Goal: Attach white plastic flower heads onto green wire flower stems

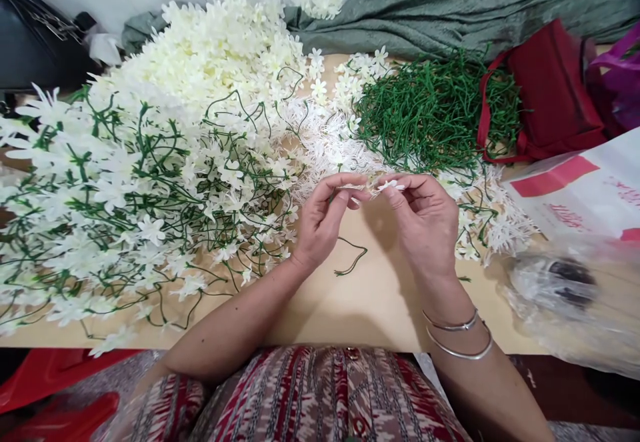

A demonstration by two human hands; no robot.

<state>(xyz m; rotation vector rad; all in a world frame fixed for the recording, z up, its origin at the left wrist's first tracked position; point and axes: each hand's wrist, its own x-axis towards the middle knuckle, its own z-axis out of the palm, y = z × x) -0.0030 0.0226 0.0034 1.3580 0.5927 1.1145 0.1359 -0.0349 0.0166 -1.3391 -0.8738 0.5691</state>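
Observation:
Above the table's middle, my two hands meet at the fingertips. My left hand (pixel 323 222) is closed in a pinch on an artificial flower stem (pixel 361 250), whose thin green end trails out below the palm. Between thumb and fingers, my right hand (pixel 429 222) grips a small white flower piece (pixel 391 186). Where stem and flower piece meet, my fingers partly cover them. Just beyond my hands lies a pile of thin white flower parts (pixel 330 137). A heap of green stems (pixel 425 112) sits behind my right hand.
Assembled white flowers on stems (pixel 150 229) fill the left side, with loose white petals (pixel 225 49) behind. To the right are a red bag (pixel 560 89), a white printed bag (pixel 585 189) and clear plastic (pixel 540 289). Grey-green cloth (pixel 425 12) lies along the wall.

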